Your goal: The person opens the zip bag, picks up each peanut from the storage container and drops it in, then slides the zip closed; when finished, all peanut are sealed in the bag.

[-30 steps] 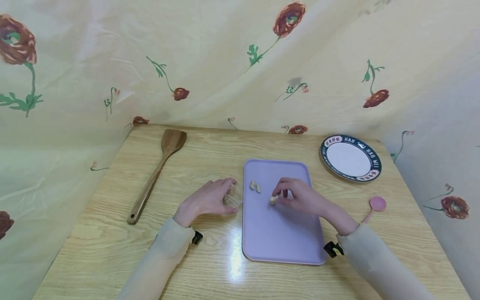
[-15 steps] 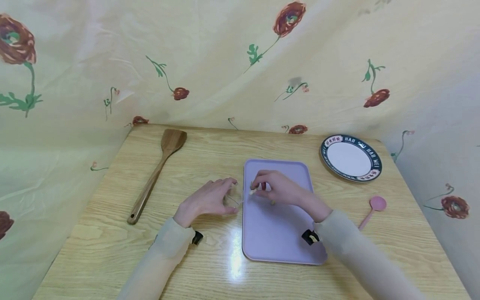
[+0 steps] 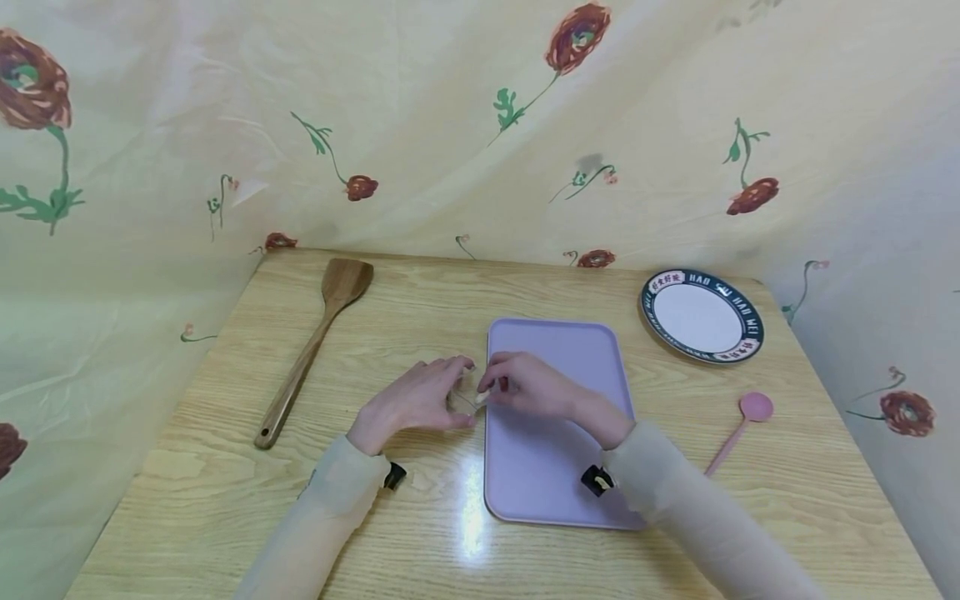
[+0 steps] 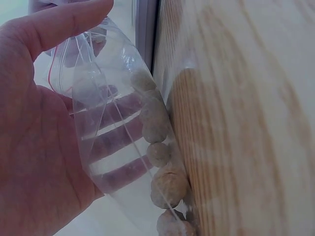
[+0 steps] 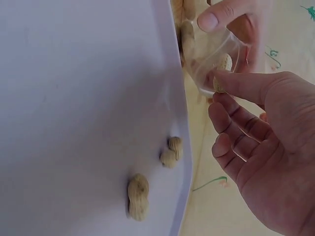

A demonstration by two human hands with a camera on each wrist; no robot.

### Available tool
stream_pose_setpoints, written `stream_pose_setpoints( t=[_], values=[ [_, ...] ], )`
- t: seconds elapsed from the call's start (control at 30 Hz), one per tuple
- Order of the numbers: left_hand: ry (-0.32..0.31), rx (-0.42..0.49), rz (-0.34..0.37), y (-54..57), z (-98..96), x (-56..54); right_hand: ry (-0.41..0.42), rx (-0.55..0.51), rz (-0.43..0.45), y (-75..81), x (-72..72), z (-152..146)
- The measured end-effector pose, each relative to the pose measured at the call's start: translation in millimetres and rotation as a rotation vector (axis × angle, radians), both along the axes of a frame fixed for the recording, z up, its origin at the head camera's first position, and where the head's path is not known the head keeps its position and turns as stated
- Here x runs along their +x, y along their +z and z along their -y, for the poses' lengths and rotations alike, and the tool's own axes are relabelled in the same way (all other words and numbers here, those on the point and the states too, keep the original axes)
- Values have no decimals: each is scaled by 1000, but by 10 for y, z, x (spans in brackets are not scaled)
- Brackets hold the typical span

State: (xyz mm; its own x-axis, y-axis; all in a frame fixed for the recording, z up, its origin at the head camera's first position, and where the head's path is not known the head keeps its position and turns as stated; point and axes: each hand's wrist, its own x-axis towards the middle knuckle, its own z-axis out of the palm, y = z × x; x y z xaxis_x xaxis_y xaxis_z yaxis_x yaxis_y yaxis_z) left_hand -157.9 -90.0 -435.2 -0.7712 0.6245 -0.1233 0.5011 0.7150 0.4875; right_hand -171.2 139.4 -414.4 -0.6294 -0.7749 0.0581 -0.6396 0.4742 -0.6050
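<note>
In the head view my left hand (image 3: pixel 420 396) curls round a clear plastic zip bag (image 3: pixel 463 402), its mouth held apart beside the tray. Inside the bag, several peanuts (image 4: pixel 168 188) line its lower side against the table in the left wrist view. My right hand (image 3: pixel 536 387) pinches a peanut (image 5: pixel 225 63) between thumb and index finger, at the mouth of the bag. Two more peanuts lie on the purple tray (image 3: pixel 555 487): one peanut (image 5: pixel 138 196) and another peanut (image 5: pixel 171 152) nearer the tray's edge. The right hand and forearm hide them in the head view.
A wooden spatula (image 3: pixel 303 358) lies at the left of the table. At the far right stands a white plate with a dark lettered rim (image 3: pixel 651 321). A pink spoon (image 3: pixel 755 407) rests below the plate. Flowered cloth (image 3: pixel 450 125) hangs behind the table.
My right hand has moved left from over the tray to the bag's mouth, bringing a peanut picked off the tray. My left hand and the bag have stayed in place.
</note>
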Motion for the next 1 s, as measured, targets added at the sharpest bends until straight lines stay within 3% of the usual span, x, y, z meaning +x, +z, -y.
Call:
stream_pose_setpoints(
  t=[0.37,1.0],
  values=[
    [-5,3,-2,-18,9,-8,-15,36,1,-59,21,54],
    [8,-7,15,4,10,3,-48,32,21,-10,27,1]
  ],
)
